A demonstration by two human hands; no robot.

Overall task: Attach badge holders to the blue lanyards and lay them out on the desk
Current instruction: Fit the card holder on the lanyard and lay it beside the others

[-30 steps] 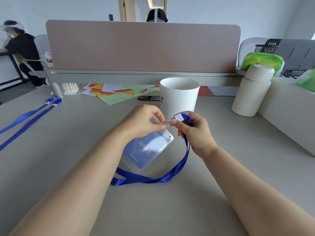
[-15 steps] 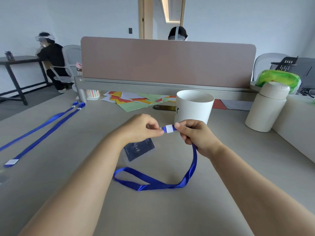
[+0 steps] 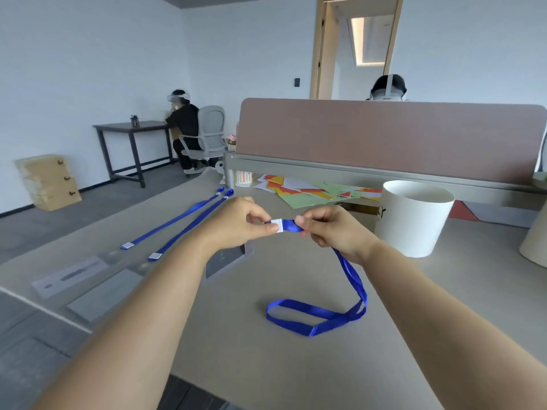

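Observation:
My left hand [image 3: 239, 224] pinches the white clip end of a blue lanyard [image 3: 322, 315], and my right hand [image 3: 328, 232] grips the strap just beside it. A clear badge holder [image 3: 228, 258] hangs below my left hand, partly hidden by my wrist. The strap drops from my right hand and loops on the desk [image 3: 281, 365]. Two other blue lanyards [image 3: 180, 223] lie stretched out side by side at the left, their clip ends toward two clear badge holders [image 3: 88, 285] near the desk's left edge.
A white cup [image 3: 411, 220] stands right of my hands, with a cream bottle [image 3: 535, 247] at the frame edge. Coloured paper sheets [image 3: 310, 193] lie under the pink divider [image 3: 384, 137]. A striped paper cup [image 3: 244, 178] is by the divider post. Two people sit beyond.
The view has swung left and up, showing more of the room and the desk's left edge. My hands stay pinched on the lanyard's clip end; the strap loop lies further right.

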